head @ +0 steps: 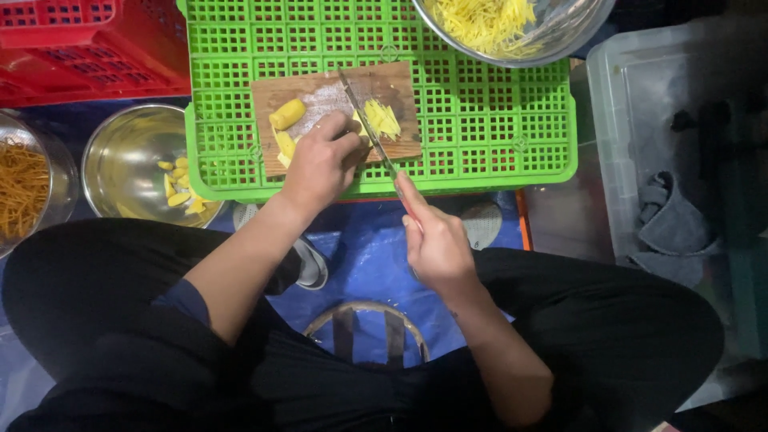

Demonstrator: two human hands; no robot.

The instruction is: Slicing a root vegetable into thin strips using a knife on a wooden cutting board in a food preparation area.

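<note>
A small wooden cutting board (400, 88) lies on an upturned green plastic crate (480, 120). My left hand (320, 160) presses down on yellow slices at the board's middle, fingers curled. My right hand (432, 236) grips the handle of a long knife (364, 120); its blade lies across the board beside my left fingers. Cut yellow strips (382, 118) sit just right of the blade. A whole yellow chunk (286, 114) and a few slices (285, 146) lie at the board's left end.
A metal bowl of yellow strips (512, 28) rests on the crate's far right. At left are a steel bowl with yellow pieces (128, 164), a bowl of orange shreds (24, 188) and a red crate (80, 40). A clear lidded bin (680, 136) stands right.
</note>
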